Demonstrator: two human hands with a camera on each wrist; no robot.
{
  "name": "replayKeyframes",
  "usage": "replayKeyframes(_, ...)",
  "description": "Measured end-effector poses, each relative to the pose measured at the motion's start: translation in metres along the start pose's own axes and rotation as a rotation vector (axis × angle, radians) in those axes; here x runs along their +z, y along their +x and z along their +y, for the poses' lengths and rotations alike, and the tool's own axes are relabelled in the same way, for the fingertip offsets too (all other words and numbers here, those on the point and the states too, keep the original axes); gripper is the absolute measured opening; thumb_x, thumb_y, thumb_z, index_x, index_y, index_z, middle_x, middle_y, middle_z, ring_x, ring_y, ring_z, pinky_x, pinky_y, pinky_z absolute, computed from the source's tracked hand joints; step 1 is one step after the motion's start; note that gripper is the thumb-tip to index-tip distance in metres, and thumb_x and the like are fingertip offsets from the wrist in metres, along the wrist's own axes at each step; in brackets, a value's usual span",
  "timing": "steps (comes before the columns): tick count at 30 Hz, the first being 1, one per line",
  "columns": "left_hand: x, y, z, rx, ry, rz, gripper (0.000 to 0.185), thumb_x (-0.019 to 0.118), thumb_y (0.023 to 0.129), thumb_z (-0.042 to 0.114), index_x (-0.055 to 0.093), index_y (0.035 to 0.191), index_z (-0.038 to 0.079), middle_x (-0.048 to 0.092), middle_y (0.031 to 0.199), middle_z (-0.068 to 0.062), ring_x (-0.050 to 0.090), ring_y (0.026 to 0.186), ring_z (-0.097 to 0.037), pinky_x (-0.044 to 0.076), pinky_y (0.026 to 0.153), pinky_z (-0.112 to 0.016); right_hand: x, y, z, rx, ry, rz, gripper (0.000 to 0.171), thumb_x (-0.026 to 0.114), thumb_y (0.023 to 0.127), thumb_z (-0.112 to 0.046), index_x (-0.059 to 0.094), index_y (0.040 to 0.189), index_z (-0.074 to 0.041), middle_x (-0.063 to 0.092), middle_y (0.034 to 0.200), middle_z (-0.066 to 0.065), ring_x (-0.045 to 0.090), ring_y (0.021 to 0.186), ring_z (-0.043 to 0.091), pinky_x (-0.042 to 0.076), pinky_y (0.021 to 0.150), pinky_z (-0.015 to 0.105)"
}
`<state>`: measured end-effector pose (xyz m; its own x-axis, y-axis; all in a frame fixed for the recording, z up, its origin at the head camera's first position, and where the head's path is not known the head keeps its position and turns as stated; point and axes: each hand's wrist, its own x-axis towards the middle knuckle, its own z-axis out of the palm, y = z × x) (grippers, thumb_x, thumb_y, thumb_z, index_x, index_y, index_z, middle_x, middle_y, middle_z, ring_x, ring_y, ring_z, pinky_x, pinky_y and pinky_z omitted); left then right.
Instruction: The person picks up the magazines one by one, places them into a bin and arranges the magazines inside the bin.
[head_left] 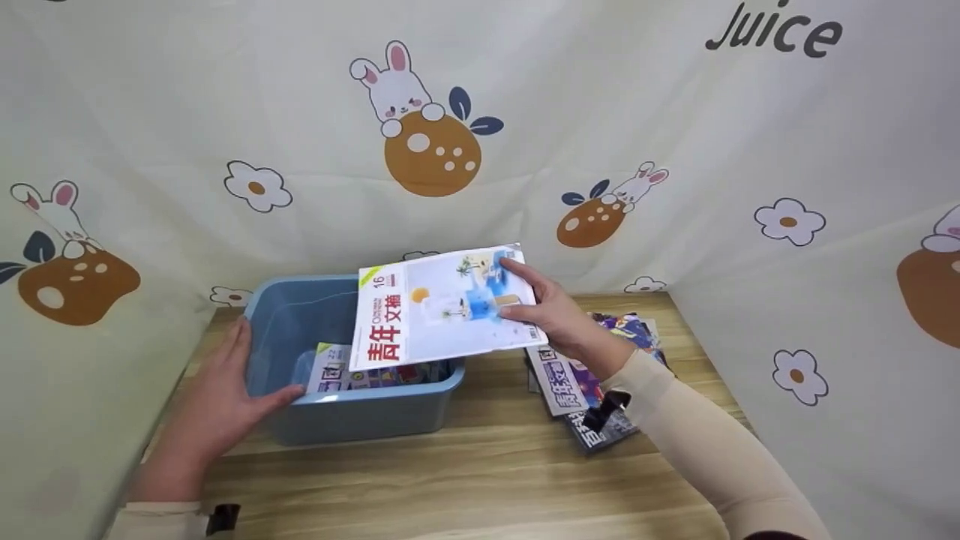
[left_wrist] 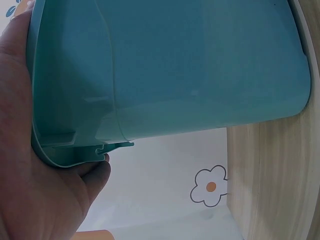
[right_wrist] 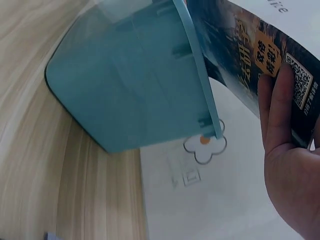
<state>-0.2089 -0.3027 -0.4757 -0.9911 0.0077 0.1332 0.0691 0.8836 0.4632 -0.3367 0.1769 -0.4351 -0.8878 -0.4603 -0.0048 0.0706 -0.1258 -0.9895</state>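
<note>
My right hand [head_left: 559,311] grips a white-covered magazine [head_left: 442,300] by its right side, holding it tilted over the right part of a blue plastic bin [head_left: 367,412]. In the right wrist view, fingers [right_wrist: 280,105] press against the magazine's dark back cover [right_wrist: 250,55], which carries a QR code. My left hand [head_left: 217,397] holds the bin's left rim, thumb on the front edge; the left wrist view shows the fingers curled round the rim [left_wrist: 37,100]. Inside the bin lies another magazine [head_left: 330,367], partly hidden by the held one.
A pile of magazines [head_left: 559,379] lies on the wooden table [head_left: 480,480] to the right of the bin, partly behind my right forearm. A pale curtain [head_left: 525,67] printed with rabbits and flowers encloses the table's back and sides.
</note>
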Motion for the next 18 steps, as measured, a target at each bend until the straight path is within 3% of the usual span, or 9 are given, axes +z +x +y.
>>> replayKeyframes(18,-0.002,0.000,0.001,0.004,-0.008,-0.017,0.141,0.076,0.090,0.078,-0.002,0.174,-0.004,0.005,0.179,-0.037,0.018,0.159,-0.066,0.024,0.116,-0.088,0.043,0.023,0.011,0.007,-0.074,-0.029,0.092,0.082,0.097,0.001,0.038,0.174,-0.025,0.059,0.149,0.021,0.079,0.107,0.032,0.067,0.087,0.034)
